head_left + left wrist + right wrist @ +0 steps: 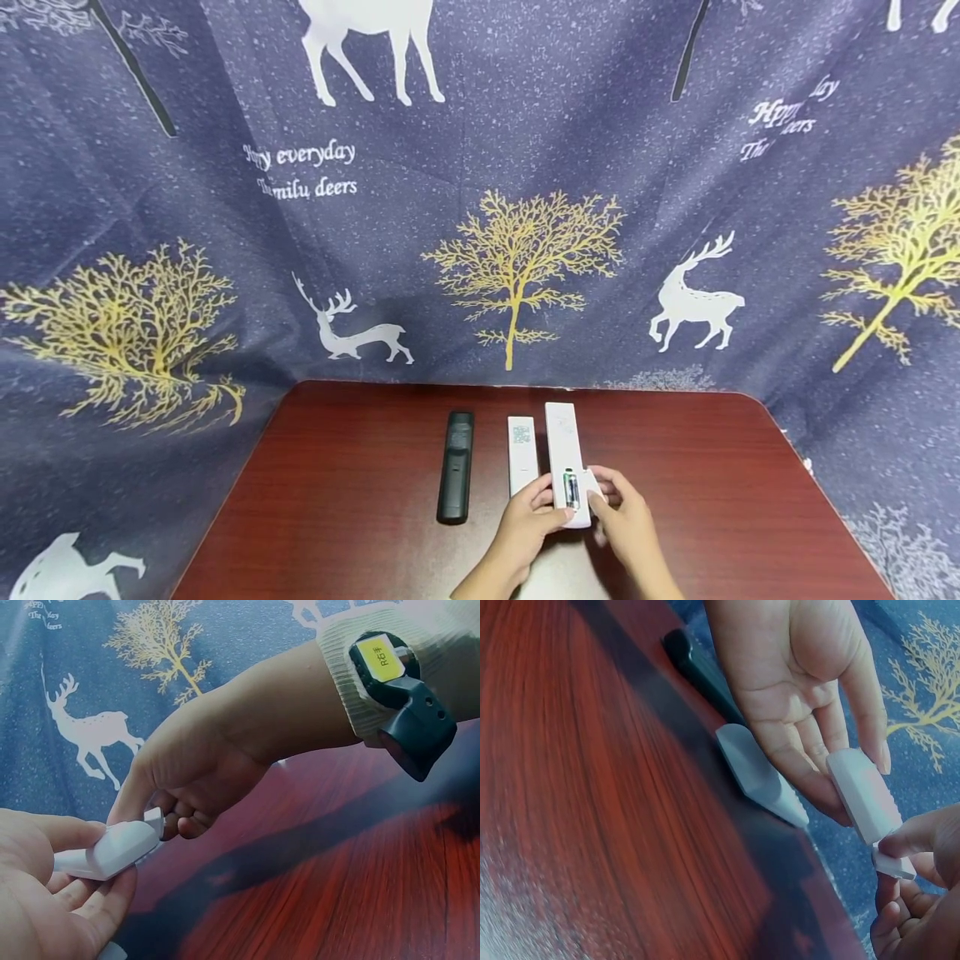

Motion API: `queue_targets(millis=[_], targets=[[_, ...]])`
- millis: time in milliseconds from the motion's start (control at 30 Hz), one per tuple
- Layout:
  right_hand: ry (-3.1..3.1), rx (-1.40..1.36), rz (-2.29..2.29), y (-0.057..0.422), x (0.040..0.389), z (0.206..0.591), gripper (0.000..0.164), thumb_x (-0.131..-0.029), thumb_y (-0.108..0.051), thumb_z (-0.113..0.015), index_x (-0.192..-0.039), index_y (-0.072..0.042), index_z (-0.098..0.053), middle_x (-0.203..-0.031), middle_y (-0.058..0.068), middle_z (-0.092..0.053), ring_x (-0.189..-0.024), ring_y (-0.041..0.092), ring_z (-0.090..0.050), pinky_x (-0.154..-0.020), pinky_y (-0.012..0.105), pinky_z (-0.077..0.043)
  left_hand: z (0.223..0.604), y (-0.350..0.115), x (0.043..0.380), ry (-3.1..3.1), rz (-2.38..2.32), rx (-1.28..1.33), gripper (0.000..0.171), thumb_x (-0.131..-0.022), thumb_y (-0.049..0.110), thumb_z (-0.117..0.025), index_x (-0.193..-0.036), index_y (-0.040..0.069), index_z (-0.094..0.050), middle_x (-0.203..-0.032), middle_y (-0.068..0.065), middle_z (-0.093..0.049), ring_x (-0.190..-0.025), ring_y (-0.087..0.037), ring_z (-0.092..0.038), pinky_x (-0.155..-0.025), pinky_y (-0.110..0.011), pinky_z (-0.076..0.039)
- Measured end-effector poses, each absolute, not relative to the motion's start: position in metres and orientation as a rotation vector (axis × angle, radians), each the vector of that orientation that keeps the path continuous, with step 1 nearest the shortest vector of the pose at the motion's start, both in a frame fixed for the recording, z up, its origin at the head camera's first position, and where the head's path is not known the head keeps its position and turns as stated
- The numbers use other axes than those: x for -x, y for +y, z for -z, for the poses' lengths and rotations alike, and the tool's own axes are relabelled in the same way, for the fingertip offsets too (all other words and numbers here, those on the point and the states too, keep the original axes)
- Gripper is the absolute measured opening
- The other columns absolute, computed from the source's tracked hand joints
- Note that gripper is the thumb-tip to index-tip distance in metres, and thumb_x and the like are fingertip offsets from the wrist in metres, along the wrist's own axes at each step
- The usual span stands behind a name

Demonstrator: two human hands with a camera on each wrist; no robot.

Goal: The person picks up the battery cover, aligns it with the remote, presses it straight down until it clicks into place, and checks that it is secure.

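My left hand (522, 525) grips a white remote control (562, 442) near its lower end, back side facing up. Its battery compartment lies uncovered, with a green and dark battery (572, 489) showing inside; whether a second one sits there I cannot tell. Between thumb and fingers, my right hand (628, 521) pinches a small white battery cover (592, 481) at the remote's right edge. In the right wrist view the cover (895, 864) is close against the end of the remote (861, 793). The left wrist view shows the remote (124, 851) raised above the table.
Left of the held remote, a second white remote (522, 454) with a printed label lies on the reddish-brown table (345, 492). Farther left lies a black remote (454, 471). A blue cloth (465, 150) with deer and trees hangs behind the table.
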State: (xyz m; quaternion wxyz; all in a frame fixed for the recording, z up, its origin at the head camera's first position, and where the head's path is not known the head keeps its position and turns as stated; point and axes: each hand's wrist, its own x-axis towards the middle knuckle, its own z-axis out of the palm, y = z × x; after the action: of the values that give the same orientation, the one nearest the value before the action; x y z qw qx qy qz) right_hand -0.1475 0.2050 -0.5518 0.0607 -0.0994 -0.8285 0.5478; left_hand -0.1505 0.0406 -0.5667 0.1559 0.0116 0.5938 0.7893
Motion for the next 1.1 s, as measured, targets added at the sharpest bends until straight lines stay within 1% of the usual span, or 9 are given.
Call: queue_targets(millis=[133, 367, 533, 600, 700, 867, 1000, 1100], targets=[[-2.498, 0.299, -1.691, 0.201, 0.148, 0.553, 0.039, -0.089, 0.002, -0.066, -0.128, -0.006, -0.065, -0.099, 0.015, -0.068, -0.065, 0.010, -0.057, -0.046, 0.029, -0.052, 0.568, 0.036, 0.150, 1.691, -2.265, -0.033, 0.071, -0.083, 0.001, -0.073, -0.146, -0.009, -0.043, -0.121, -0.016, -0.069, -0.101, -0.018, -0.070, -0.084, -0.029, -0.060], [-2.516, 0.269, -1.669, 0.195, 0.148, 0.550, 0.040, -0.089, 0.000, -0.068, -0.128, -0.007, -0.066, -0.100, 0.012, -0.069, -0.075, 0.007, -0.058, -0.057, 0.024, -0.053, 0.568, 0.030, 0.147, 1.668, -2.283, -0.019, 0.072, -0.083, -0.003, -0.071, -0.148, -0.010, -0.041, -0.124, -0.018, -0.065, -0.101, -0.021, -0.071, -0.084, -0.033, -0.061], [-2.504, 0.250, -1.695, 0.191, 0.147, 0.550, 0.039, -0.088, -0.001, -0.069, -0.127, -0.007, -0.066, -0.099, 0.011, -0.069, -0.073, 0.008, -0.057, -0.056, 0.024, -0.053, 0.568, 0.025, 0.144, 1.678, -2.285, -0.003, 0.075, -0.083, -0.003, -0.072, -0.149, -0.010, -0.038, -0.129, -0.022, -0.060, -0.101, -0.021, -0.070, -0.084, -0.034, -0.061], [-2.499, 0.235, -1.685, 0.189, 0.148, 0.550, 0.039, -0.088, 0.000, -0.069, -0.126, -0.006, -0.067, -0.098, 0.011, -0.069, -0.073, 0.007, -0.057, -0.057, 0.024, -0.053, 0.568, 0.023, 0.144, 1.680, -2.285, -0.005, 0.076, -0.083, -0.003, -0.072, -0.150, -0.010, -0.037, -0.131, -0.023, -0.058, -0.101, -0.021, -0.070, -0.084, -0.034, -0.061], [-2.489, 0.212, -1.686, 0.185, 0.148, 0.551, 0.038, -0.087, 0.001, -0.069, -0.124, -0.006, -0.067, -0.097, 0.012, -0.069, -0.075, 0.006, -0.057, -0.060, 0.023, -0.053, 0.568, 0.019, 0.143, 1.671, -2.286, 0.001, 0.077, -0.082, -0.003, -0.072, -0.151, -0.008, -0.037, -0.133, -0.024, -0.055, -0.101, -0.021, -0.070, -0.085, -0.034, -0.061], [-2.463, 0.184, -1.758, 0.179, 0.149, 0.551, 0.038, -0.087, 0.002, -0.069, -0.124, -0.005, -0.067, -0.098, 0.013, -0.069, -0.074, 0.007, -0.058, -0.059, 0.025, -0.054, 0.570, 0.013, 0.143, 1.680, -2.288, 0.008, 0.080, -0.082, -0.003, -0.071, -0.153, -0.006, -0.034, -0.134, -0.024, -0.053, -0.101, -0.020, -0.069, -0.085, -0.033, -0.061], [-2.464, 0.172, -1.749, 0.175, 0.149, 0.551, 0.037, -0.086, 0.001, -0.070, -0.123, -0.005, -0.068, -0.097, 0.011, -0.070, -0.076, 0.008, -0.057, -0.066, 0.022, -0.052, 0.570, 0.008, 0.142, 1.680, -2.291, 0.009, 0.082, -0.082, -0.004, -0.070, -0.154, -0.006, -0.031, -0.135, -0.025, -0.053, -0.104, -0.022, -0.068, -0.086, -0.034, -0.061], [-2.454, 0.174, -1.755, 0.172, 0.150, 0.552, 0.036, -0.086, 0.002, -0.070, -0.122, -0.005, -0.068, -0.096, 0.011, -0.070, -0.076, 0.008, -0.057, -0.068, 0.021, -0.051, 0.570, 0.005, 0.141, 1.674, -2.289, 0.007, 0.082, -0.083, -0.004, -0.069, -0.155, -0.006, -0.030, -0.134, -0.025, -0.055, -0.105, -0.023, -0.068, -0.086, -0.034, -0.061]])
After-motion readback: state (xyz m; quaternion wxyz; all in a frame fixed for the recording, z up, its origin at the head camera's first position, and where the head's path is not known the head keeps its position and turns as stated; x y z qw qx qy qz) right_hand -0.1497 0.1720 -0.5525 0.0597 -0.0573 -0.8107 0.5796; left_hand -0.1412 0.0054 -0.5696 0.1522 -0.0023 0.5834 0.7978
